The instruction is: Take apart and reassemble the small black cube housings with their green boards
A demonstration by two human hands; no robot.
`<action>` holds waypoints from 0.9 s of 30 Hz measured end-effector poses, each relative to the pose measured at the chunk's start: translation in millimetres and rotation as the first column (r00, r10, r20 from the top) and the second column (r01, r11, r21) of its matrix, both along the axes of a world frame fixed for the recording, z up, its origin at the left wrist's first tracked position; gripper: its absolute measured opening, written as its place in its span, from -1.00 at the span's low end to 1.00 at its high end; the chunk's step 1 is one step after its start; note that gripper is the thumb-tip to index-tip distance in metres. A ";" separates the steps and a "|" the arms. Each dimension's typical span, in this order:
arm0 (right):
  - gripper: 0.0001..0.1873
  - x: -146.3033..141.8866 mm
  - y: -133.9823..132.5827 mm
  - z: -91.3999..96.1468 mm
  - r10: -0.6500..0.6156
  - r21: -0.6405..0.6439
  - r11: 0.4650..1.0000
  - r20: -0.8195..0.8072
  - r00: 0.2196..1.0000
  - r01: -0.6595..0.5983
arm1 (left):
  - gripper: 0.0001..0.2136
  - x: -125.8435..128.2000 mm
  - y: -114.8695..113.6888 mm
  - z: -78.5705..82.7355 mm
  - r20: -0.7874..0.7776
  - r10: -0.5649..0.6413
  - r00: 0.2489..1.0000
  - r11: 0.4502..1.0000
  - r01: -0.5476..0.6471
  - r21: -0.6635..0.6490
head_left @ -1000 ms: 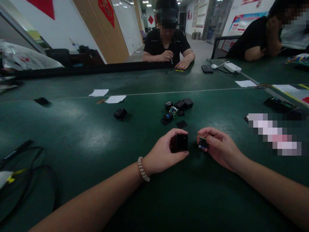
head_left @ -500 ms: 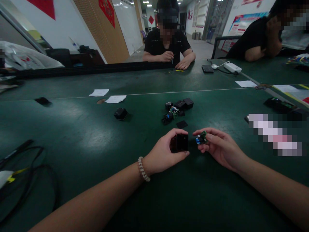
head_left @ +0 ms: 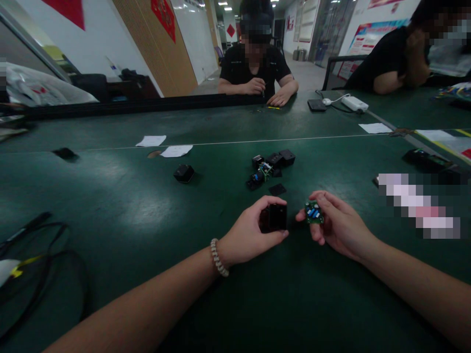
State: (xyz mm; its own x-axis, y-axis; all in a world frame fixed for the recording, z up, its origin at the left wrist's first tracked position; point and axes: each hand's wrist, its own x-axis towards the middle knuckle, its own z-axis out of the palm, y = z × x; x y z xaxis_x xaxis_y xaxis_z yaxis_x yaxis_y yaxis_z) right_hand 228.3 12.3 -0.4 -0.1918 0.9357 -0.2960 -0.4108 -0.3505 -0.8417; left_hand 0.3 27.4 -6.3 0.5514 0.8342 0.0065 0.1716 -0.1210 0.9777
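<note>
My left hand [head_left: 247,233], with a beaded bracelet on the wrist, is closed round a small black plastic housing [head_left: 277,217] whose dark face points right. Just to its right, my right hand [head_left: 340,225] pinches a small green circuit board [head_left: 314,213] between thumb and fingers. Blue and white components on the board face me. Board and housing are apart. Beyond my hands lies a cluster of black housings [head_left: 287,157] and loose circuit boards [head_left: 262,172]. A flat black cover piece [head_left: 277,189] rests in front of that cluster.
Another black housing [head_left: 183,172] sits to the left, near white papers [head_left: 176,151]. Black cables [head_left: 47,255] curl at the far left. A white power adapter [head_left: 354,103] lies at the back right. Across the green table [head_left: 121,235] a person [head_left: 257,68] works; another person sits far right.
My right hand has turned the circuit board so its component side faces me, and shifted it slightly right. My left hand and the housing have stayed in place.
</note>
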 end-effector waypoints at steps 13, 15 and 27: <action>-0.57 0.9 4.3 2.3 -0.050 -0.060 0.997 0.009 0.999 0.051 | -0.46 0.0 -0.2 2.2 -0.001 0.001 1.000 1.000 -0.001 -0.031; -0.56 2.5 5.0 0.0 -0.047 -0.045 0.998 -0.023 0.999 0.046 | -0.47 0.2 -0.4 2.5 -0.001 0.002 1.000 0.999 -0.002 -0.032; -0.70 10.2 4.9 -6.0 0.019 0.041 0.999 -0.121 0.992 -0.014 | -0.46 -0.4 1.2 -0.9 0.018 -0.013 1.000 1.000 0.014 -0.027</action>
